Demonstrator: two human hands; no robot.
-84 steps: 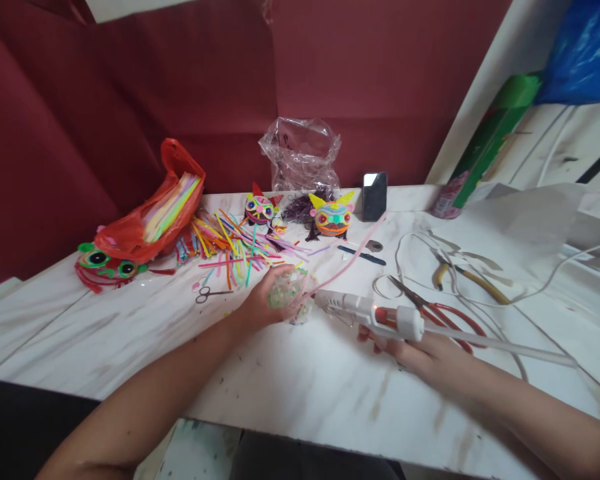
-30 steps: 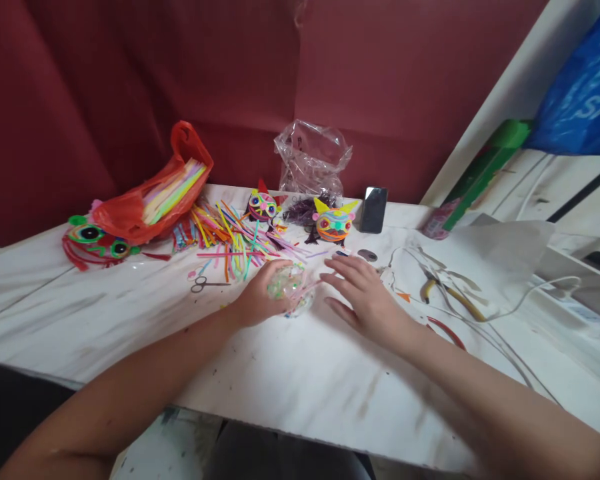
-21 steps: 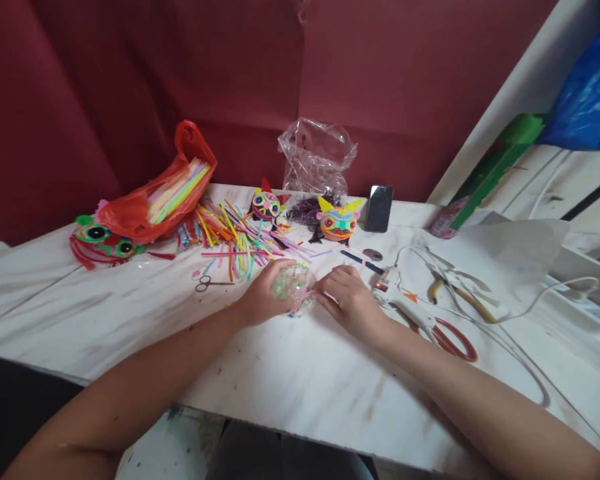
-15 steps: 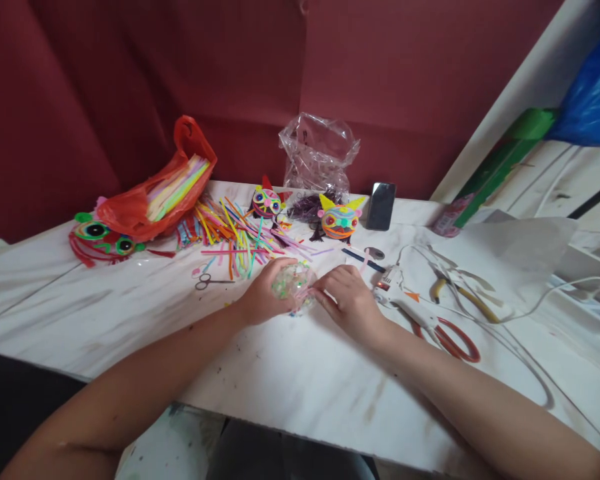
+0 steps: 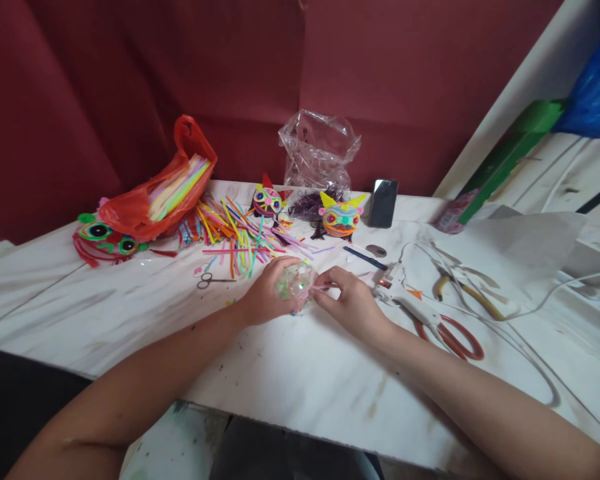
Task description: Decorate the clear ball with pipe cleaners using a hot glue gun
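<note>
My left hand (image 5: 267,293) is wrapped round a clear plastic ball (image 5: 299,280) with green and pink patches on it, just above the table. On the ball's right side, my right hand (image 5: 343,297) pinches a thin pale-pink chenille stem (image 5: 325,287) between thumb and forefinger, against the ball's edge. The ball's left part is hidden by my left hand. Behind the hands, a pile of coloured chenille stems (image 5: 240,237) spreads over the table. Small scissors (image 5: 213,281) lie left of the ball, and a white glue gun (image 5: 395,283) lies right of my right hand.
Two lion-like heads, one yellow-horned (image 5: 339,217) and one red-horned (image 5: 269,199), stand at the back near a phone (image 5: 383,203) and a clear bag (image 5: 320,150). A red bag (image 5: 130,217) is at left. Red-handled cutters (image 5: 460,338), pliers (image 5: 473,299) and cords lie at right.
The pink stem that stuck out behind my right hand is drawn in between its fingers. My right forefinger is more arched. My left hand still holds the ball; the view has shifted slightly.
</note>
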